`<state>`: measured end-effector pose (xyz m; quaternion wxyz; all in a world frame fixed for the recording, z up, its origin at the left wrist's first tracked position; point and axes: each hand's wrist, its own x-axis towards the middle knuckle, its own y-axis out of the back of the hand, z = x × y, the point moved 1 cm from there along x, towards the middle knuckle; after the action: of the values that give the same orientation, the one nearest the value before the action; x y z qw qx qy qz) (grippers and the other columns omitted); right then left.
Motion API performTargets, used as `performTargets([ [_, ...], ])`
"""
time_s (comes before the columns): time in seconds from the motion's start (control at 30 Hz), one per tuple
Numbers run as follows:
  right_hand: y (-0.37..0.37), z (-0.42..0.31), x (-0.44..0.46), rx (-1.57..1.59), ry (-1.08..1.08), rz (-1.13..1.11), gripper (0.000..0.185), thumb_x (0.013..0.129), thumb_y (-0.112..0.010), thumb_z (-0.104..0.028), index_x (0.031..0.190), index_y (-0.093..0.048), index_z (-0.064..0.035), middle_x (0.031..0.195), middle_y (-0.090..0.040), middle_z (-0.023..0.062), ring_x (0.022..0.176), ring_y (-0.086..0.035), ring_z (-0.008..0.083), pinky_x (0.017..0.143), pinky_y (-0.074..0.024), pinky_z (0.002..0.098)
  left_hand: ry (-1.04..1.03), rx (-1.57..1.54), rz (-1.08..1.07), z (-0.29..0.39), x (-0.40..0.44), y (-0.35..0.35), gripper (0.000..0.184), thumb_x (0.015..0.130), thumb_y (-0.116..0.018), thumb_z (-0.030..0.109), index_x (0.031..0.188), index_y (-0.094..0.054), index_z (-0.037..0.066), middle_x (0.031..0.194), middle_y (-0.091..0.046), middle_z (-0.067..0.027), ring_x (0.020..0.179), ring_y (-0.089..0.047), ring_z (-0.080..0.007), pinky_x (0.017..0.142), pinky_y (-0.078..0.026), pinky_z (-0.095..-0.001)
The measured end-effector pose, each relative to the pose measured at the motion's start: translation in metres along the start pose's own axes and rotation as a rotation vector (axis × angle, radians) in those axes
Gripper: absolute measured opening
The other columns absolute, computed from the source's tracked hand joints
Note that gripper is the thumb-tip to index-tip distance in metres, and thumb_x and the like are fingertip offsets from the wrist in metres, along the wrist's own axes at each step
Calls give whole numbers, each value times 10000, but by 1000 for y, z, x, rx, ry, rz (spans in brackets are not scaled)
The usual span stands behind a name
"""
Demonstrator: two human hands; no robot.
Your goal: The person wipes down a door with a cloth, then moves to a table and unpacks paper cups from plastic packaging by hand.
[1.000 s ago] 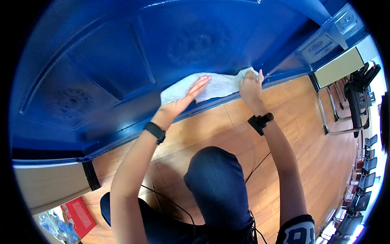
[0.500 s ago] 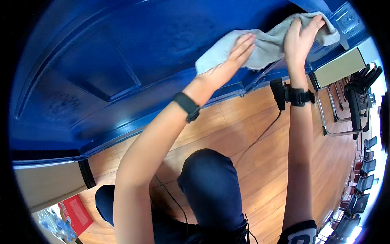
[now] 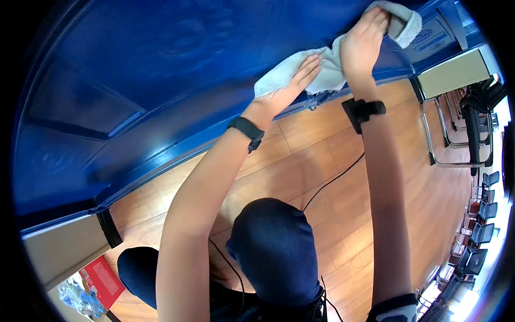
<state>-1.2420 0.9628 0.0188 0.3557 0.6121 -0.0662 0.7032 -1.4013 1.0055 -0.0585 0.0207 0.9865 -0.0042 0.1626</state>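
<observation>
A light grey cloth (image 3: 328, 79) lies bunched and stretched against the blue panelled door (image 3: 214, 70). My left hand (image 3: 294, 86) rests flat on its left part, fingers straight and pressing it to the panel. Farther right and higher up, my right hand (image 3: 365, 48) holds the cloth, its fingers bent over the fabric. The cloth's right end folds over past those fingers. My right thumb is hidden. Black straps circle both wrists.
Wooden floor (image 3: 343, 188) runs below the door, with a thin black cable (image 3: 335, 180) across it. To the right stand a pale table (image 3: 453, 75) and several black chairs (image 3: 475, 260). A red box (image 3: 102, 282) sits at lower left, near my bent knee (image 3: 276, 247).
My right hand has moved left and up along the door with the cloth, and its back now faces me. My left hand has shifted slightly left and stays on the cloth.
</observation>
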Motion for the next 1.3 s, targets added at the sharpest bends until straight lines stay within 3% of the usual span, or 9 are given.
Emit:
performTargets([
  [0.1, -4, -4, -26, -68, 13, -104, 535, 817, -406, -11, 1306, -259, 146, 1318, -340, 311, 1241, -338, 421, 1028, -311, 431, -280, 294, -12, 11, -7, 0, 587, 891, -336, 211, 1402, -206, -46, 1473, -218, -148, 1376, -166, -272, 1146, -139, -380],
  [0.6, -40, -81, -193, 208, -520, -732, 674, 799, -462, 3, 1347, -102, 156, 1408, -176, 319, 1306, -237, 423, 1067, -270, 402, -567, 288, -18, 74, -81, -15, 596, 934, -276, 250, 1418, -88, -43, 1494, -124, -177, 1387, -108, -316, 1143, -82, -442],
  [0.7, -54, -94, -221, 102, -591, -829, 636, 839, -427, -41, 1386, -131, 94, 1438, -219, 241, 1246, -362, 352, 1023, -324, 375, -597, 476, -10, 79, -100, -23, 581, 937, -261, 259, 1410, -121, -49, 1491, -139, -170, 1383, -128, -315, 1146, -77, -427],
  [0.73, -54, -96, -223, 105, -562, -786, 724, 834, -493, -95, 1393, -74, 93, 1449, -195, 238, 1258, -343, 358, 1044, -293, 403, -536, 395, -35, 93, -108, -25, 577, 935, -262, 257, 1406, -133, -51, 1491, -144, -165, 1382, -134, -311, 1147, -76, -422],
  [0.83, -48, -84, -219, 453, -830, -1465, 843, 799, -548, -102, 1375, 23, 129, 1441, -98, 322, 1357, -110, 419, 1096, -197, 402, -688, 435, -8, 91, -117, -21, 530, 917, -249, 188, 1394, -185, -35, 1492, -158, -132, 1384, -146, -255, 1154, -94, -351],
  [0.9, -62, -86, -234, 334, -716, -1341, 833, 801, -530, -117, 1366, 23, 147, 1439, -88, 333, 1360, -72, 429, 1107, -139, 426, -574, 415, -79, 133, -128, -32, 516, 915, -231, 168, 1400, -199, -7, 1495, -160, -112, 1386, -142, -225, 1155, -100, -318],
  [1.0, -73, -87, -253, 236, -581, -1294, 808, 804, -502, -144, 1356, -1, 167, 1435, -89, 346, 1362, -36, 443, 1117, -71, 457, -555, 33, -158, 110, -135, -20, 529, 897, -278, 137, 1414, -200, 53, 1493, -175, -90, 1388, -134, -199, 1151, -129, -298],
  [1.1, -70, -89, -240, 250, -461, -1522, 788, 811, -486, -194, 1364, -50, 161, 1443, -99, 325, 1362, -42, 438, 1114, -61, 465, -168, -1469, -441, 116, -161, -25, 590, 862, -350, 96, 1425, -173, 97, 1495, -169, -75, 1383, -155, -196, 1146, -151, -294],
  [1.3, -33, -121, -183, 443, -366, -1838, 804, 818, -517, -377, 1367, -206, 122, 1460, -135, 285, 1359, -115, 423, 1104, -137, 449, -291, -1156, -414, 87, -232, -45, 648, 830, -379, 43, 1429, -142, 114, 1499, -148, -79, 1358, -232, -204, 1123, -223, -274],
])
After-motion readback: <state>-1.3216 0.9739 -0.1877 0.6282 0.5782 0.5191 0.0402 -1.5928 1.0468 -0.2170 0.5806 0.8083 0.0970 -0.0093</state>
